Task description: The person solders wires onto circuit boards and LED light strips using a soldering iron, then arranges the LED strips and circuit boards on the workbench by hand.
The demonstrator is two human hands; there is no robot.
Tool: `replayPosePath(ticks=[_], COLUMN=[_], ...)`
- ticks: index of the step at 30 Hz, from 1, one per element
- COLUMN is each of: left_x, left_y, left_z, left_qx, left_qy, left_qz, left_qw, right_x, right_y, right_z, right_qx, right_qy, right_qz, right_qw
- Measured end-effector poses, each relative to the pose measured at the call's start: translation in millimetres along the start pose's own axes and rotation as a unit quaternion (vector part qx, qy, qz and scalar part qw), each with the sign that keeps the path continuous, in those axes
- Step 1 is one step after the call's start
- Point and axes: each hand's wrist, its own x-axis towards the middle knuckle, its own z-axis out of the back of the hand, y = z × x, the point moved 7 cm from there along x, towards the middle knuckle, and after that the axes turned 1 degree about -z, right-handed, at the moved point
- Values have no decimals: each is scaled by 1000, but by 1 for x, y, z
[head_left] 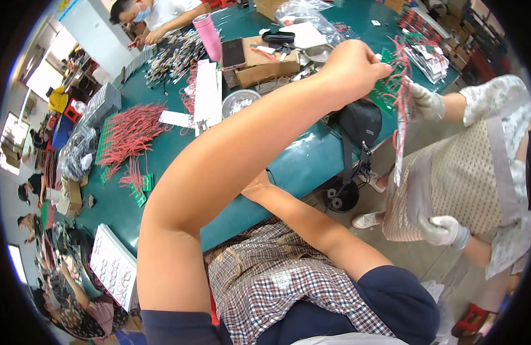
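My left arm crosses the view to the upper right. At its end, my left hand is closed, with thumb and fingertips pinched beside a green circuit board with pinkish-red wires. What the pinch holds, if anything, is too small to make out. A co-worker's gloved hand is at the other side of the wired boards, which stand tilted over the table edge. My right hand is nearest the table edge. It is mostly hidden behind my left forearm, and its fingers do not show.
On the green table lie a heap of red-wired boards, a metal bowl of small white parts, a pink tumbler and a cardboard box. A black bag hangs at the edge. A co-worker's apron is close on the right.
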Motion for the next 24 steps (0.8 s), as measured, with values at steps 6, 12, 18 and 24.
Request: replayPosePath(ticks=[6, 12, 18, 24], left_x=[-24, -102, -242, -248], left_y=[-10, -33, 68, 208], left_z=[0, 144, 323, 310], left_qx=[-1, 33, 115, 84], left_qy=[72, -45, -304, -319], left_qz=[19, -6, 91, 261], left_qw=[997, 998, 941, 907], right_x=[12, -3, 1, 11], right_y=[20, 14, -3, -21], right_z=[29, 17, 47, 95], right_qx=[33, 89, 129, 160], right_qy=[-11, 81, 28, -37], right_qz=[41, -3, -52, -105], right_qw=[999, 993, 990, 981])
